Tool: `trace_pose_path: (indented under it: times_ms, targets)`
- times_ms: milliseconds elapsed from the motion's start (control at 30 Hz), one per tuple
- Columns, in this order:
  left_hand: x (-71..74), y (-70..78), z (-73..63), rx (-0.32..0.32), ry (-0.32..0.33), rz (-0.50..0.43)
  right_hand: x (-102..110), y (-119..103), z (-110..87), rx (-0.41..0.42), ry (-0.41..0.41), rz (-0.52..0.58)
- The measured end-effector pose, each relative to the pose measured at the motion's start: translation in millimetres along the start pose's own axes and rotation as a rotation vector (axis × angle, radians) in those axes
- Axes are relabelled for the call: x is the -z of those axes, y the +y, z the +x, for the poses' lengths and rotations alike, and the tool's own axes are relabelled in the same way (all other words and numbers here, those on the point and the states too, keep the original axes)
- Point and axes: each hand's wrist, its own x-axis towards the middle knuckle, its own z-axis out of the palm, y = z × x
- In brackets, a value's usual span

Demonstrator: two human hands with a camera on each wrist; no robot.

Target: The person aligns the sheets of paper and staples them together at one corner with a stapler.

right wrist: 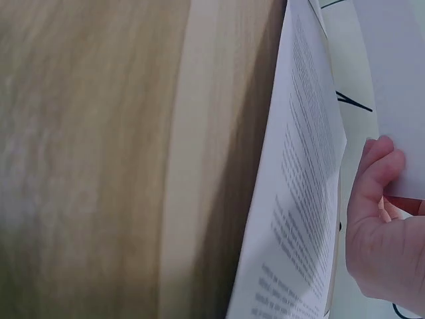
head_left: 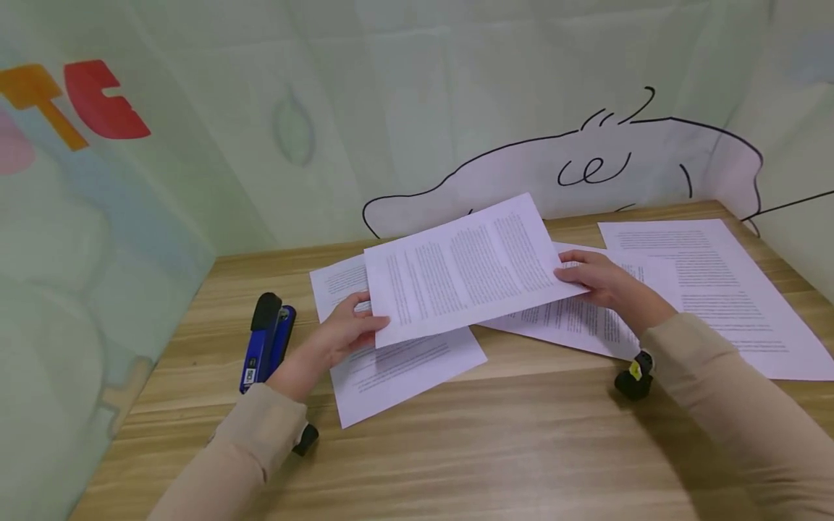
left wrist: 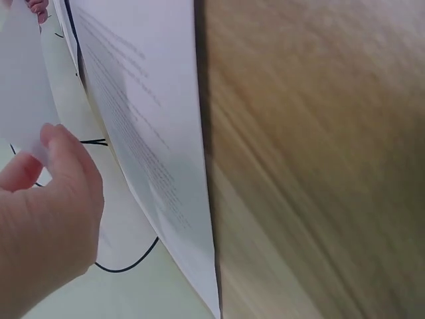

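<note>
We pinch printed sheet (head_left: 472,268): left hand (head_left: 339,336) at its eight o'clock, right hand (head_left: 598,278) at three; best use light, even pull, avoiding creases.

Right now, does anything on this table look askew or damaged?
Askew, yes: below the raised sheet, the left sheet and middle sheet slant in different directions, and the middle one overlaps the right sheet. I see no damage.

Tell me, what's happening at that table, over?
Left hand, right hand pinching raised sheet. Other sheets on table below. Blue stapler off left; nothing visibly blocking.
</note>
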Motion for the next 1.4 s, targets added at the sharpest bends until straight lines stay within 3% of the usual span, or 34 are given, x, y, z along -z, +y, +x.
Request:
trace_pose_path:
  times_ms: [200, 367, 567, 767, 933, 1067, 1267, 1400]
  targets:
    - [4.1, 4.8, -2.1, 0.015, 0.025, -0.087, 8.3, 0.5, -3.5, 0.028, -0.036, 0.065]
    - [7.0, 9.6, -4.8, 0.044, 0.043, -0.103, 14.6, -0.6, -5.4, 0.024, -0.055, 0.011]
    - [10.2, 6.9, -6.8, 0.026, 0.037, -0.128, 20.9, -0.2, -8.0, 0.026, -0.095, -0.037]
    - [13.8, 6.0, -8.7, 0.015, 0.019, -0.117, 28.7, -1.4, -11.0, 0.034, -0.109, -0.050]
    - [16.2, 5.0, -8.1, 0.011, 0.019, -0.052, 32.8, -2.4, -11.1, 0.027, -0.135, -0.078]
    - [18.4, 3.1, -6.8, 0.000, -0.045, 0.031, 34.7, -2.4, -11.2, 0.030, -0.156, -0.092]
    - [22.8, 1.3, -8.6, -0.002, -0.192, 0.203, 37.1, -1.3, -12.9, 0.029, -0.196, -0.117]
    - [24.3, 1.6, -10.8, 0.005, -0.285, 0.257, 38.2, -0.5, -14.8, 0.043, -0.215, -0.140]
